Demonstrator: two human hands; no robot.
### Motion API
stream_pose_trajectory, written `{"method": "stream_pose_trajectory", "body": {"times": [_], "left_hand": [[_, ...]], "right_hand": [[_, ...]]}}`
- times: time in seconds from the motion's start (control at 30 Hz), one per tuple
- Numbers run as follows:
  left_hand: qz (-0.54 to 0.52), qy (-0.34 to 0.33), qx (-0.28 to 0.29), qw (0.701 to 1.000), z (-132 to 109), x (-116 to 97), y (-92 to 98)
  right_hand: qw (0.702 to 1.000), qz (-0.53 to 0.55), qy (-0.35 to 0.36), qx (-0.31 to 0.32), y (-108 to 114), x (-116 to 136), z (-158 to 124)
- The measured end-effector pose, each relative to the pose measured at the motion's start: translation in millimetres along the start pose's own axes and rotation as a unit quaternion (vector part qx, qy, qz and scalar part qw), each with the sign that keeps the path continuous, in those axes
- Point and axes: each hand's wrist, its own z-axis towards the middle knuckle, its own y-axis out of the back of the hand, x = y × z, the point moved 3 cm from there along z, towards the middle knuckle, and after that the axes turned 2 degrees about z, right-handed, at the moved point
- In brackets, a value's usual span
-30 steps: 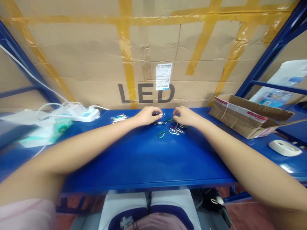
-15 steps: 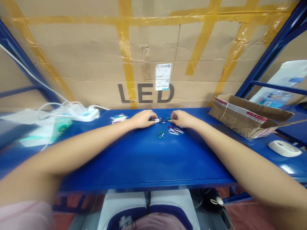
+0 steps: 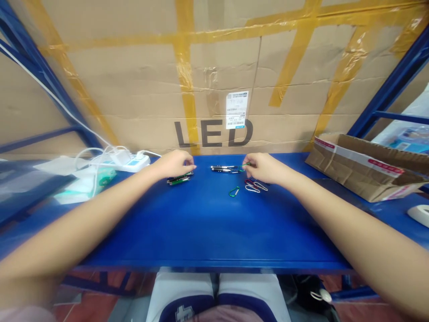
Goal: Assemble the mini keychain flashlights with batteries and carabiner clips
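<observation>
My left hand (image 3: 174,163) rests with curled fingers on a bundle of small pen-like flashlights (image 3: 179,179) at the back of the blue table (image 3: 208,228). My right hand (image 3: 263,166) pinches a green carabiner (image 3: 246,165). That carabiner lies at the end of two small flashlights (image 3: 221,169), which rest on the table between my hands. Loose carabiners lie just in front of my right hand: a green one (image 3: 234,191) and a red and silver pair (image 3: 253,186).
A big cardboard sheet marked LED (image 3: 214,89) closes off the back. An open cardboard box (image 3: 363,167) lies at the right, with a white object (image 3: 418,214) beyond it. A white power strip with cables (image 3: 132,161) and some packets (image 3: 83,183) sit at the left.
My left hand has let go of the flashlight in the middle and moved left onto the bundle. My right hand stays at the green carabiner. The view has shifted a little.
</observation>
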Motion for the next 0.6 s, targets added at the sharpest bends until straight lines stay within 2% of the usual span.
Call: {"method": "stream_pose_trajectory", "body": {"times": [0.1,0.2,0.33,0.47,0.6], "left_hand": [[-0.028,0.015,0.031,0.999,-26,8,-3.4],[-0.049,0.001,0.033,0.998,-39,9,-10.9],[-0.059,0.009,0.013,0.998,-42,9,-18.1],[-0.049,0.007,-0.003,0.999,-44,5,-18.1],[-0.037,0.004,0.014,0.999,-46,2,-18.7]], "right_hand": [[0.998,0.043,0.02,0.03,-11,16,-8],[0.996,0.027,0.069,0.043,-20,27,-13],[0.994,-0.019,0.094,0.047,-29,29,-14],[0.995,-0.013,0.096,0.031,-36,27,-12],[0.992,-0.004,0.126,0.017,-42,32,-12]]}}
